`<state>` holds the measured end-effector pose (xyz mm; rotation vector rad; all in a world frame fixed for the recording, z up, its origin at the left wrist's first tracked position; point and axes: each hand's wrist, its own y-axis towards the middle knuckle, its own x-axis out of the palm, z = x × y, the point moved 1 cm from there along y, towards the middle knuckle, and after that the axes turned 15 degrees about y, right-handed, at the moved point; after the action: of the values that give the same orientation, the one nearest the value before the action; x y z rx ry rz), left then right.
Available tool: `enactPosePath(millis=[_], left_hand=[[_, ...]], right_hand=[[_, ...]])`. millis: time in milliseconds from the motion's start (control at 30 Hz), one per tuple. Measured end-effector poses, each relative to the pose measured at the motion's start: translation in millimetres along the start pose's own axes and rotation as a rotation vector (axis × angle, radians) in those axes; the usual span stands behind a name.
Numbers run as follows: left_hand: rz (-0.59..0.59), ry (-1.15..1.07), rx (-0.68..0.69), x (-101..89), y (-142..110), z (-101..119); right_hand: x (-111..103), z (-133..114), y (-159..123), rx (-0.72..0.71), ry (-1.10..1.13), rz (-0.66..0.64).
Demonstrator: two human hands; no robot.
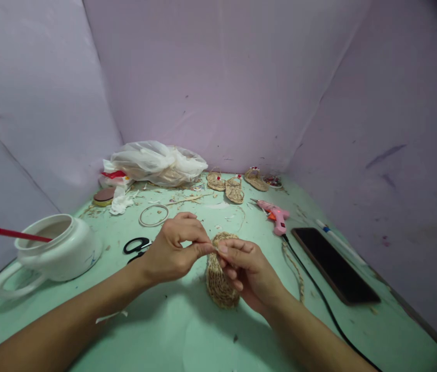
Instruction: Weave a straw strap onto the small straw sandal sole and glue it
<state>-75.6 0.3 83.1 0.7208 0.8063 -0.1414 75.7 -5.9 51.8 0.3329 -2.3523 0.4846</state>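
My left hand (pixel 177 248) and my right hand (pixel 244 263) meet fingertip to fingertip over the middle of the table. Each one is closed in a pinch, thumb against index finger. Whatever lies between the fingertips is too small to make out. Just below them a woven straw slipper sole (pixel 220 287) rests on the green tabletop, partly covered by both hands. Black-handled scissors (pixel 137 246) lie beside my left wrist, their blades hidden behind the hand. To the right of my right hand lies a braided straw cord (pixel 295 266).
A pink glue gun (pixel 276 213) with a black cable and a phone (pixel 332 263) lie right. Left stands a white mug (pixel 63 253) holding a red stick. Behind are a ring (pixel 154 216), a plastic bag (pixel 158 163) and small straw slippers (pixel 234 192). Walls enclose the table.
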Motion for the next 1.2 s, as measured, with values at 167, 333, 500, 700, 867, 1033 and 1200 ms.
enactPosePath(millis=[167,333,500,700,867,1033,1200], left_hand=[[-0.015,0.000,-0.120,2.1,-2,2],[0.008,-0.014,-0.227,8.9,-9,4],[-0.019,-0.123,-0.365,13.1,-12,10],[-0.158,-0.578,-0.593,15.8,-4,-2],[0.044,-0.458,-0.728,3.1,-2,-8],[-0.291,-0.524,-0.742,6.7,-7,9],[-0.252,-0.543,-0.848,11.0,-7,13]], right_hand=[[-1,-1,-5,-0.384,-0.375,-0.017],[1,-3,-10,-0.866,-0.706,-0.161],[-1,-2,-13,-0.832,-0.724,-0.091],[-7,-4,-8,-0.768,-0.639,0.076],[-10,-7,-6,-1.040,-0.781,0.058],[-12,1,-6,-1.205,-0.957,-0.150],[-11,5,-6,-1.233,-1.089,-0.257]])
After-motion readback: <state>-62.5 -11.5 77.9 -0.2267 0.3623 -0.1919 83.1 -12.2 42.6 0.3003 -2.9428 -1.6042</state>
